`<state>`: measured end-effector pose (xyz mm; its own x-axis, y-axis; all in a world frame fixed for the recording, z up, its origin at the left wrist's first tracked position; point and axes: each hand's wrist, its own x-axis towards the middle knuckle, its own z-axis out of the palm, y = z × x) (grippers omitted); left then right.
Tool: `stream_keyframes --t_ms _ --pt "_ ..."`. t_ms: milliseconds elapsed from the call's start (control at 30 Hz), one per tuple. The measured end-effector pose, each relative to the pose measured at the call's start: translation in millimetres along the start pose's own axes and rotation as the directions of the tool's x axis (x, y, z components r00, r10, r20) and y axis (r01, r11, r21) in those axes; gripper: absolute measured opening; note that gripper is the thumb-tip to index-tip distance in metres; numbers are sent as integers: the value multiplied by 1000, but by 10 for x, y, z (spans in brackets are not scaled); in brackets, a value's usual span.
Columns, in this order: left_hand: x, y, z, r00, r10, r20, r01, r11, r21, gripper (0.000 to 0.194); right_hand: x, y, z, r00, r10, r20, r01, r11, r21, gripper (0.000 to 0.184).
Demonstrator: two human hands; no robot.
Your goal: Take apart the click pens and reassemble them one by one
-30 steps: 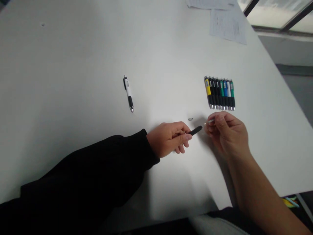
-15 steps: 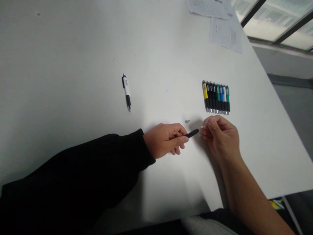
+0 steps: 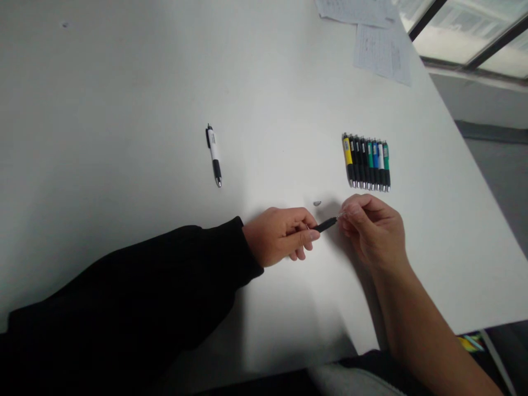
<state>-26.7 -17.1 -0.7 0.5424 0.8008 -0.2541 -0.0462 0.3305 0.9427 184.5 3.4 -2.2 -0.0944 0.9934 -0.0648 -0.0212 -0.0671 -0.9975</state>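
Above the white table (image 3: 165,110), the left hand (image 3: 278,236) pinches a black pen barrel (image 3: 325,224), and the right hand (image 3: 373,231) closes tightly on a thin metal piece (image 3: 340,216) just at the barrel's end; careful lining up seems needed.

White table (image 3: 124,110), pens (image 3: 366,163) (neat row), loose papers (image 3: 381,52)

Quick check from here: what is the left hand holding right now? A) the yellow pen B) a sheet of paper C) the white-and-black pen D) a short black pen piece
D. The left hand pinches a short black pen piece, its end pointing toward the right hand, while the white-and-black pen lies apart.
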Motion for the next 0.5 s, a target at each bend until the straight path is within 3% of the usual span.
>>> stream_keyframes --t_ms 233,367,433,500 --pt "3 6 -1 1000 6 -1 -6 1000 11 9 -38 -41 0 985 0 172 8 999 -48 9" --pt "7 -6 -15 999 39 18 -39 999 22 12 -25 -28 -21 994 -31 109 38 997 -61 23" --pt "9 -12 -20 999 50 18 -50 998 23 13 -11 -17 -27 993 -113 40 119 969 -218 24" --pt "11 -17 -21 998 58 20 -59 998 28 14 4 -10 -22 972 -212 97 233 868 -438 29"
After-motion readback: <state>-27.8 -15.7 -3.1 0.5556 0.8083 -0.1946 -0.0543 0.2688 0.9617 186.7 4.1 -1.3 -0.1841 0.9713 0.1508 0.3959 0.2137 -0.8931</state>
